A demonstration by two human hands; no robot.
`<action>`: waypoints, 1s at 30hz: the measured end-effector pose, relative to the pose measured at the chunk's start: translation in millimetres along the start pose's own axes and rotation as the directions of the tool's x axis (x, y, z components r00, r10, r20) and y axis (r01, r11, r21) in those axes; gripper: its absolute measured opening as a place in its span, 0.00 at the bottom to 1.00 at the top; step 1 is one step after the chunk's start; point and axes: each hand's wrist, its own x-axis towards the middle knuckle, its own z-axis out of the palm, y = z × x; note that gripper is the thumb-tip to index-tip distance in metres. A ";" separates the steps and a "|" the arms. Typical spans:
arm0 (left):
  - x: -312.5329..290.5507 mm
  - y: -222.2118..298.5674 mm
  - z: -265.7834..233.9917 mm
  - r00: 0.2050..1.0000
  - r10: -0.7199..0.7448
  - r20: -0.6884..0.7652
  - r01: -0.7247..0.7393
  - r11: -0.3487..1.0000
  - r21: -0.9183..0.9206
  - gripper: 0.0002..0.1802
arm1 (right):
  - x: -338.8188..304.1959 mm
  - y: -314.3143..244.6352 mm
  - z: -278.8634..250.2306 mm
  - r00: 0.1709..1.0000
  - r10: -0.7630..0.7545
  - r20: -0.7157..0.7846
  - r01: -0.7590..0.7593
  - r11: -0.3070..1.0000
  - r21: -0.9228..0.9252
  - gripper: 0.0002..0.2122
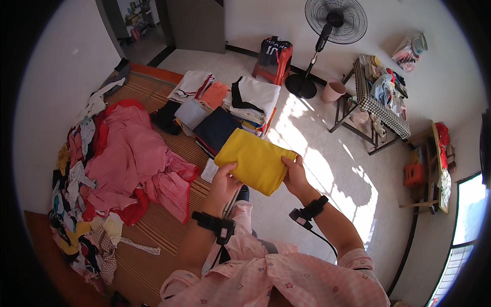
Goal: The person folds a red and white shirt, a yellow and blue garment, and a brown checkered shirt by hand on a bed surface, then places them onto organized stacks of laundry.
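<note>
A folded yellow garment is held up in front of me, between both hands. My left hand grips its lower left corner, thumb on top. At the right edge my right hand pinches it, the thumb over the cloth and the other fingers hidden beneath. Just beyond it lies a stack topped by a folded dark navy garment. Farther back are a pile topped by folded white clothing, a grey folded piece and an orange one.
A loose heap of pink cloth and mixed clothes covers the left of the striped mat. Beyond the mat stand a red stool, a black pedestal fan, a pink bin and a table with a checked cloth.
</note>
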 end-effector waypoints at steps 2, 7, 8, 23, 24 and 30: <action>44.8 16.7 0.0 0.998 -0.018 0.053 0.013 0.995 0.094 0.19 | 44.7 -10.5 8.8 0.998 -0.052 -0.036 0.051 0.998 -0.049 0.23; 170.6 51.8 18.0 0.997 0.068 -0.044 -0.065 0.996 0.066 0.18 | 178.5 -41.6 38.7 0.972 -0.201 -0.126 0.179 0.970 -0.164 0.27; 199.0 61.7 19.4 0.996 0.084 -0.034 -0.083 0.996 0.035 0.18 | 202.1 -50.4 51.0 0.962 -0.239 -0.134 0.218 0.963 -0.156 0.27; 357.0 89.2 27.4 0.951 0.031 -0.308 0.058 0.960 0.275 0.20 | 368.0 -52.3 46.6 0.730 -0.651 -0.207 0.231 0.521 -0.822 0.23; 352.4 87.0 31.9 0.938 0.083 -0.335 0.031 0.946 0.321 0.21 | 362.0 -56.1 49.2 0.659 -0.738 -0.143 0.268 0.409 -0.872 0.22; 304.1 64.2 13.3 0.842 0.288 -0.456 -0.010 0.854 0.520 0.20 | 286.3 -57.8 85.0 0.599 -0.578 0.554 0.593 -0.144 -0.792 0.12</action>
